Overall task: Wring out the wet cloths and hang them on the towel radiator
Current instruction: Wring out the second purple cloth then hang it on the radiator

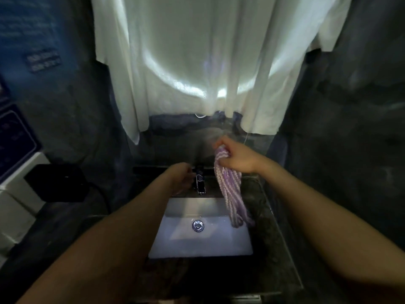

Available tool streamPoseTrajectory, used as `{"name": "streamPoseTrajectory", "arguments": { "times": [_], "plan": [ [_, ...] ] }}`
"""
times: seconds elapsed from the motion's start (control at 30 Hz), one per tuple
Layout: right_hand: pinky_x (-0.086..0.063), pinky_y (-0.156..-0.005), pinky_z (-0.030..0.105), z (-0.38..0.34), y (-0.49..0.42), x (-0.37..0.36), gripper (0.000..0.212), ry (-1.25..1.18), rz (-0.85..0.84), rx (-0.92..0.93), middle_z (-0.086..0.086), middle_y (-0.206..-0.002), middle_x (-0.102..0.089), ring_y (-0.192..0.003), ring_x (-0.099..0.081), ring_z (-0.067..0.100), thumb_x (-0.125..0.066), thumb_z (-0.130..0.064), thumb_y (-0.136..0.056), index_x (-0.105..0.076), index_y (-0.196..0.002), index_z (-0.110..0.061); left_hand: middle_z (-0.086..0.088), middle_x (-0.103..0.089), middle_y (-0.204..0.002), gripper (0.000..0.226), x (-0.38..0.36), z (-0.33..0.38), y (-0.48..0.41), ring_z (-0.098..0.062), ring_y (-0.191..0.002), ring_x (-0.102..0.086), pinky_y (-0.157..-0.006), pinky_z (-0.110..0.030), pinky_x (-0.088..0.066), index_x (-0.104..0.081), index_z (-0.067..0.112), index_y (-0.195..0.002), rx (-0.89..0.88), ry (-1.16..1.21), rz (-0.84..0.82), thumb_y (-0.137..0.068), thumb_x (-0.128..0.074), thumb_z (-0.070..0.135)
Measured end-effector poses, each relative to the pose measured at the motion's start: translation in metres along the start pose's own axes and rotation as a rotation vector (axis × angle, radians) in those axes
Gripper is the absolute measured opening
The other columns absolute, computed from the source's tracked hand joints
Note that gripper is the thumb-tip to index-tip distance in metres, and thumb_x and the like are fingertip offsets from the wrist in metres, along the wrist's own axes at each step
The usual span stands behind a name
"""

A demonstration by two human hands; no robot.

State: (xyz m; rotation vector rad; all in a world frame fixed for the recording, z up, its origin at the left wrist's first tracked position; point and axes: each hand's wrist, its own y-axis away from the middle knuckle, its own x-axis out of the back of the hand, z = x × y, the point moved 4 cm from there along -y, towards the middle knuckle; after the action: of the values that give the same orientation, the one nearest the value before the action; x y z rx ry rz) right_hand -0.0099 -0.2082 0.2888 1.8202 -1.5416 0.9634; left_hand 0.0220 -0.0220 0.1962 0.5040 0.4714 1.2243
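Lengthwise, the striped purple-and-white cloth (231, 194) hangs nearly straight down. It is bunched into a rope-like bundle, with its top end toward the back edge of the table (269, 227) and its free end toward the front. The right hand (237, 159) is clamped round the top end, fingers curled over the bunched fabric. The lower end dangles at the right rim of the sink (175, 244), partly over the basin and partly over the dark table. Whether it touches the rim cannot be told.

The left hand (180, 177) sits just beside the chrome tap (200, 183) at the back of the sink, its fingers curled toward it. The light is dim and the fingertips are hidden, so I cannot tell if it grips the tap or only rests near it.

White fabric (197, 62) hangs above the back edge and covers what carries it. The walls on both sides are dark and blurred. A black box (59, 183) lies well off to the left, its details hard to make out. The front edge of the table is lost in shadow under the forearms.

The basin lies open between the two arms, with the drain (198, 225) bare at its middle. A narrow strip of table runs along the right edge.
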Motion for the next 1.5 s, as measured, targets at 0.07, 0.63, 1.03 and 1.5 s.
{"name": "streamPoseTrajectory", "arguments": {
  "times": [0.07, 0.63, 1.03, 1.5],
  "plan": [
    [-0.044, -0.078, 0.024, 0.004, -0.001, 0.004, 0.037, -0.026, 0.016, -0.026, -0.001, -0.113, -0.060, -0.098, -0.061, 0.013, -0.067, -0.020, -0.083, -0.052, -0.112, -0.035, -0.001, -0.059, -0.083, 0.016, -0.011, 0.003, -0.006, -0.011, -0.068, -0.051, -0.062, -0.025, -0.037, -0.057, 0.019, -0.101, -0.094, -0.117, -0.056, -0.098, -0.043, 0.012],
    [-0.059, -0.080, 0.034, -0.035, -0.020, 0.056, 0.035, -0.492, 0.319, -0.015, 0.011, -0.105, -0.067, -0.092, -0.071, 0.022, -0.068, -0.029, -0.087, -0.056, -0.120, -0.028, 0.002, -0.065, -0.116, 0.040, -0.032, 0.026, -0.001, -0.013, -0.105, -0.064, -0.086, -0.029, -0.050, -0.046, 0.030, -0.134, -0.860, -0.583, 0.043, -0.096, -0.058, 0.029],
    [-0.054, -0.084, 0.034, 0.076, 0.021, -0.088, 0.048, -1.532, 0.373, -0.543, 0.014, -0.105, -0.075, -0.107, -0.065, 0.033, -0.037, -0.041, -0.103, -0.070, -0.114, -0.008, -0.010, -0.073, -0.102, 0.026, -0.065, 0.036, 0.004, -0.025, -0.096, -0.070, -0.086, -0.037, -0.059, -0.068, 0.011, -0.112, -0.580, 0.127, 0.025, -0.092, -0.057, -0.002],
    [-0.047, -0.102, 0.044, 0.047, 0.018, -0.127, 0.060, -2.081, 0.177, -0.434, 0.013, -0.133, -0.064, -0.123, -0.059, 0.030, -0.052, -0.055, -0.090, -0.064, -0.133, -0.015, -0.027, -0.062, -0.128, 0.070, -0.064, -0.002, -0.010, -0.039, -0.111, -0.066, -0.079, -0.044, -0.058, -0.050, 0.006, -0.140, -0.225, 0.505, -0.122, -0.074, -0.070, 0.017]
  ]
}}
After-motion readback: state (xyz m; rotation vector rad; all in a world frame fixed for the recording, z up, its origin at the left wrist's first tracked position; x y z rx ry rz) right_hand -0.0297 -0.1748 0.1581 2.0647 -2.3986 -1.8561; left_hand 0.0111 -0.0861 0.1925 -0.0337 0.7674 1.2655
